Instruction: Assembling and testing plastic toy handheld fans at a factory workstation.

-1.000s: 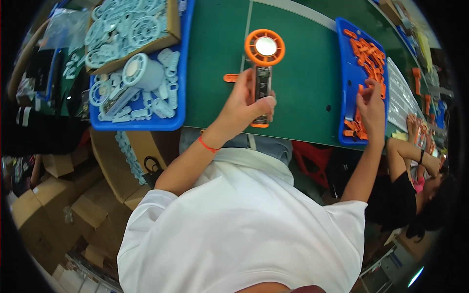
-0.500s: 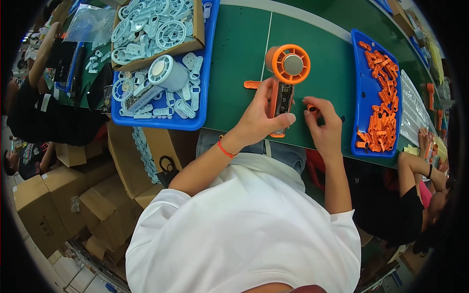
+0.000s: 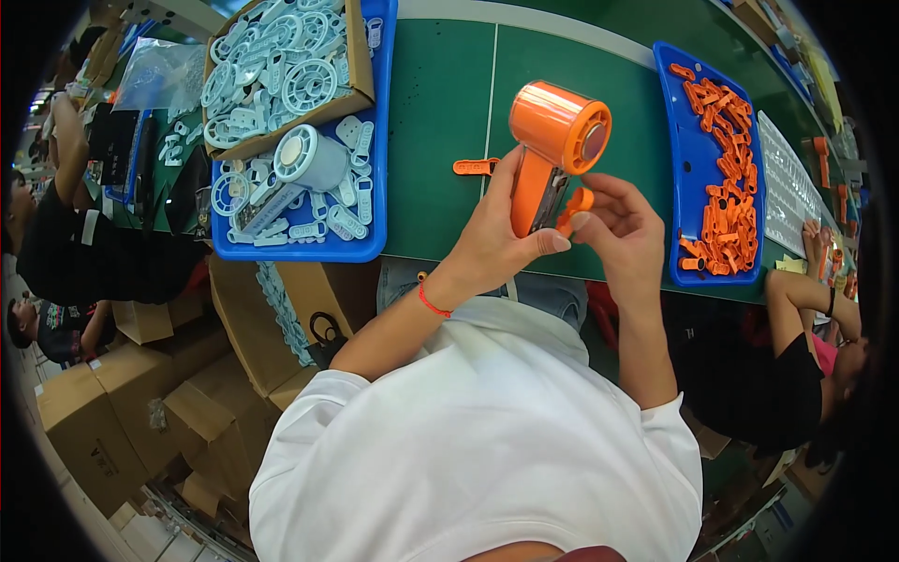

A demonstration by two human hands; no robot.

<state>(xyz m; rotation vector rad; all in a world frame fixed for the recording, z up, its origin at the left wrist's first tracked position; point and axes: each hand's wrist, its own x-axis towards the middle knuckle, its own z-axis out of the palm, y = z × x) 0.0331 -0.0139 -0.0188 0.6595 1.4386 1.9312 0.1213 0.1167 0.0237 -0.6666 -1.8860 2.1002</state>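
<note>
My left hand (image 3: 496, 225) is wrapped round the handle of an orange handheld fan (image 3: 554, 122). Its round head points up and to the right, and a dark inside shows along the open side of the handle. Between the thumb and fingers of my right hand (image 3: 627, 234) is a small orange plastic part (image 3: 577, 206), held close against that open side; whether it touches cannot be told. A flat orange cover piece (image 3: 475, 167) lies on the green table (image 3: 435, 112), left of the fan.
At right stands a blue tray (image 3: 686, 201) of small orange parts. Another blue tray (image 3: 376, 187) at left bears a cardboard box (image 3: 360, 56) of pale blue parts and a pale blue fan (image 3: 318, 161). Co-workers sit at both sides; cartons (image 3: 122, 403) stand on the floor.
The fan has turned, so its head now faces right and its orange barrel shows. My right hand has brought the small orange part left, up to the handle.
</note>
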